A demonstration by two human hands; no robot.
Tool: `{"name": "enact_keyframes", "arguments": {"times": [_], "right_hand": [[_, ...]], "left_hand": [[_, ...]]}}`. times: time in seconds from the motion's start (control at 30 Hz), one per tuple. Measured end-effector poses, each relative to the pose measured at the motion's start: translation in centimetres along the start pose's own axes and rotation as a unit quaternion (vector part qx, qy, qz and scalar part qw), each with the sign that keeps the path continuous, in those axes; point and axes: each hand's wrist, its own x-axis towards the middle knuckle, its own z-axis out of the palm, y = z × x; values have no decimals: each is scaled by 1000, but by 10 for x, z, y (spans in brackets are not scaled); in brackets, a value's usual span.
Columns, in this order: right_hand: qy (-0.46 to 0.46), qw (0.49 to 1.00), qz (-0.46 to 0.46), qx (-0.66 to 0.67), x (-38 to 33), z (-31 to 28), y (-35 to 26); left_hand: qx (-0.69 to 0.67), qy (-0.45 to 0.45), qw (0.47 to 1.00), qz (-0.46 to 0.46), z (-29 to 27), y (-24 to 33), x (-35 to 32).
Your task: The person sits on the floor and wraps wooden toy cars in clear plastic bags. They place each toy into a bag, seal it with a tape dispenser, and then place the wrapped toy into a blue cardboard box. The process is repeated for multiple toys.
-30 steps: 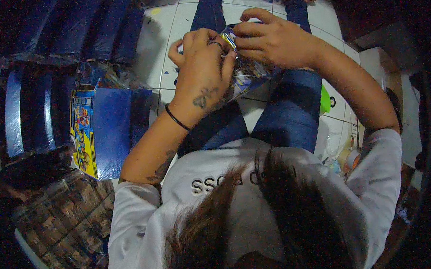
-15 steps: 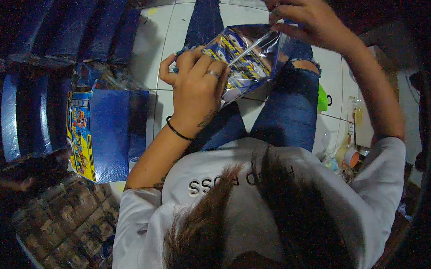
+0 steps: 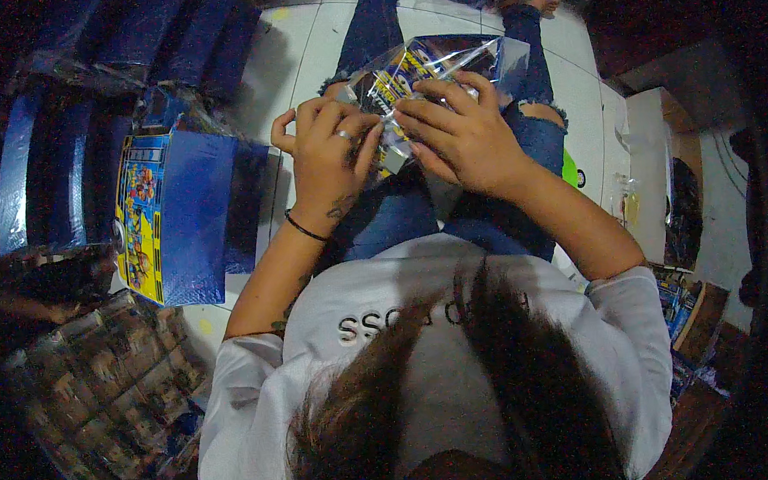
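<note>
One clear plastic packet with blue-and-yellow printed contents, held over our lap above the white tiled floor. Our left hand pinches the packet's near left edge; our right hand lies clasped over its near right part. One blue printed box stands left of the packet, well apart.

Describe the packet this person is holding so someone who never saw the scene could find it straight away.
Above the lap in blue jeans, both hands meet over a clear crinkly plastic packet with a blue-and-yellow printed card inside. Unlike the big blue box standing on the floor to the left, it is small, transparent and held up.
</note>
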Motion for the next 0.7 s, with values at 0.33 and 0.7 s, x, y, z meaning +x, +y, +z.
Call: {"name": "enact_keyframes", "arguments": {"times": [0.33,0.7], "right_hand": [[-6,999,38,26,-9,11,-6],[113,948,297,-4,-79,-5,25]], "left_hand": [[-81,5,994,75,18,-13,24],[-123,-28,982,141,30,-3,1]]}}
